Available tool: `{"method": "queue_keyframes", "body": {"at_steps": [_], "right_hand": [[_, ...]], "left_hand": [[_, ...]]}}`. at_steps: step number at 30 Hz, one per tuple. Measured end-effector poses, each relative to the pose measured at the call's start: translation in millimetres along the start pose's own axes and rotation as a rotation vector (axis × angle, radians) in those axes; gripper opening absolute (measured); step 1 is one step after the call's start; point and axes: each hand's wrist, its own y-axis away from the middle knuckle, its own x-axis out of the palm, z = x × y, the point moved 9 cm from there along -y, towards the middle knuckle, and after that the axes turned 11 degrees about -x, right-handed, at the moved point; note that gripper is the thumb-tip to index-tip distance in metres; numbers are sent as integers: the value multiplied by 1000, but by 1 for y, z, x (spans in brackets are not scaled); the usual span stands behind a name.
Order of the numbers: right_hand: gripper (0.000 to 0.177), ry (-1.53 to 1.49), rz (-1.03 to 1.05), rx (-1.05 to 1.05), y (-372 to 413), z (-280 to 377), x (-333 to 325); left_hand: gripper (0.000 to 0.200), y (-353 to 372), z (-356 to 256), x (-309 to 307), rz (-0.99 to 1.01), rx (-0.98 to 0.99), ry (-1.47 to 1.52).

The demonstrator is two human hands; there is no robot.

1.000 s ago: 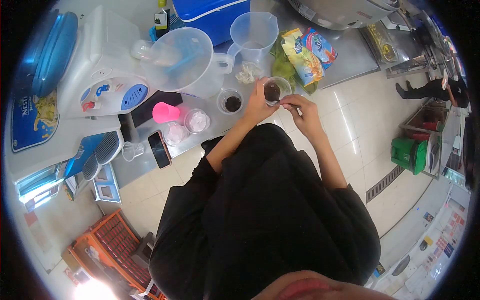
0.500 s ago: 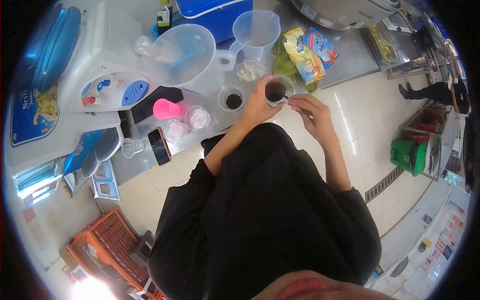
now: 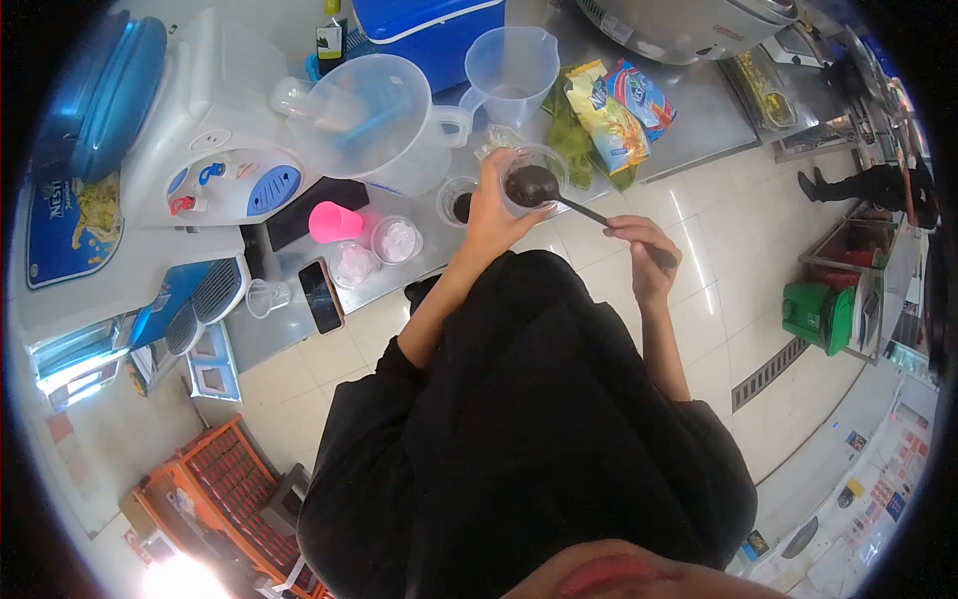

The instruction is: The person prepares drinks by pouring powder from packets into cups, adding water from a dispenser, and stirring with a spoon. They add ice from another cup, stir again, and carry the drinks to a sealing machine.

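Note:
My left hand (image 3: 496, 212) is wrapped round a clear plastic cup (image 3: 547, 163) with dark contents. In my right hand (image 3: 647, 255) is the handle of a black spoon (image 3: 582, 211). Its bowl is at the cup's mouth and looks coated or filled with the dark stuff. A second clear cup (image 3: 446, 203) with dark contents stands on the counter, partly hidden behind my left hand. Two cups of whitish-pink contents, one nearer cup (image 3: 353, 265) and one farther cup (image 3: 398, 240), stand by a pink cup (image 3: 333, 222).
A large clear pitcher (image 3: 364, 120) and a smaller measuring jug (image 3: 512, 70) stand on the metal counter (image 3: 689, 130). Yellow and red-blue Nestea packets (image 3: 609, 115) lie right of them. A phone (image 3: 320, 297) rests by the counter edge. Another person's legs (image 3: 858, 190) show far right.
The spoon has come up from inside the cup to its rim, and my right hand has moved right and down. My left hand and cup have shifted slightly left.

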Motion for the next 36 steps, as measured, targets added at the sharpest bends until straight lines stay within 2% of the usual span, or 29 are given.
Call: {"method": "queue_keyframes", "body": {"at_steps": [1,5,7,9,11,13,14,16,17,18,20,21,23,24,27,29,30,31,32,33,35,36], "right_hand": [[31,-107,-56,26,2,-7,-2],[30,-139,-64,29,9,-23,-6],[31,-373,-194,56,11,-33,-11],[32,-361,-163,94,13,-39,-8],[33,-347,-127,124,12,-43,-2],[32,-594,-462,186,19,-57,-16],[32,-598,-459,190,18,-60,-15],[31,-809,-836,317,32,-93,-31],[31,-814,-832,318,35,-109,-33],[30,-791,-875,408,49,-138,-33],[27,-755,-946,585,68,-180,-24],[27,-760,-941,596,75,-205,-22],[25,-1017,-922,725,91,-268,-2],[25,-1021,-913,742,91,-284,4],[23,-907,-834,718,82,-306,19],[22,-650,-742,742,80,-305,17],[20,-545,-621,838,84,-294,19],[20,-224,-171,690,106,-343,-11],[20,-622,-535,1025,119,-324,1],[16,-659,-622,1134,119,-296,8],[24,-77,-557,987,84,-228,11],[23,-61,-531,737,36,-188,44]], "left_hand": [[96,0,-1,-1,-2,2,0],[96,3,0,-3,17,-34,30],[95,1,-5,-6,-5,4,30],[94,6,-9,-10,-25,31,28],[92,7,-5,-12,-10,-27,51],[93,11,2,-18,-25,-47,41],[93,13,7,-22,-33,-65,33],[94,22,2,-36,-46,-65,74],[95,28,-1,-46,-57,-65,116],[95,35,-5,-59,-61,-65,111],[100,56,-17,-84,-141,-15,-318],[100,65,-15,-93,-147,-23,-325],[103,83,5,-123,-233,-165,158],[103,92,6,-135,-247,-173,151],[104,118,1,-184,-397,-163,114],[103,132,6,-215,-513,-174,162],[101,138,9,-230,-561,-194,163],[101,143,11,-245,-601,-192,141],[100,145,17,-260,-646,-228,131],[99,145,24,-276,-693,-259,125],[95,138,39,-312,-750,-261,56],[92,133,50,-330,-793,-261,63]]}}
